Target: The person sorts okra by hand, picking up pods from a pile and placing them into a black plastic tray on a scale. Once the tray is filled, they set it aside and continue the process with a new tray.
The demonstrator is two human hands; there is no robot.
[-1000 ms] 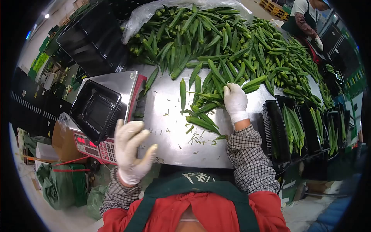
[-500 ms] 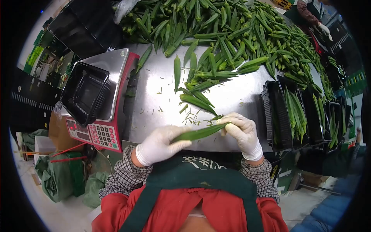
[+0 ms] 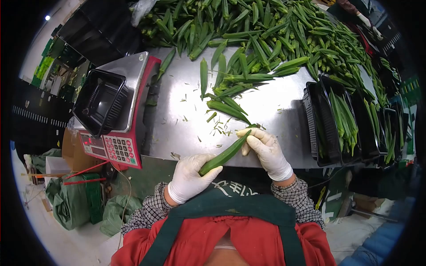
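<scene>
A long green okra pod (image 3: pixel 225 153) slants over the near edge of the metal table. My left hand (image 3: pixel 190 178), in a white glove, is closed around its lower end. The gloved fingers of my right hand (image 3: pixel 266 153) pinch the pod's upper, narrow end. Just beyond my hands, small green trimmings (image 3: pixel 217 129) and a few loose okra pods (image 3: pixel 222 107) lie on the metal table (image 3: pixel 173 128).
A large okra heap (image 3: pixel 275 31) covers the table's far side. At left, an unfilled black tray (image 3: pixel 100 102) sits on a red scale (image 3: pixel 119 150). Black trays (image 3: pixel 316 133), several with okra, stand at right. Another person's gloved hand (image 3: pixel 364 21) shows at top right.
Both hands have come nearer my body, the left one lowest. The okra pod now slants more steeply, its right end raised. The other person's hand at top right has shifted.
</scene>
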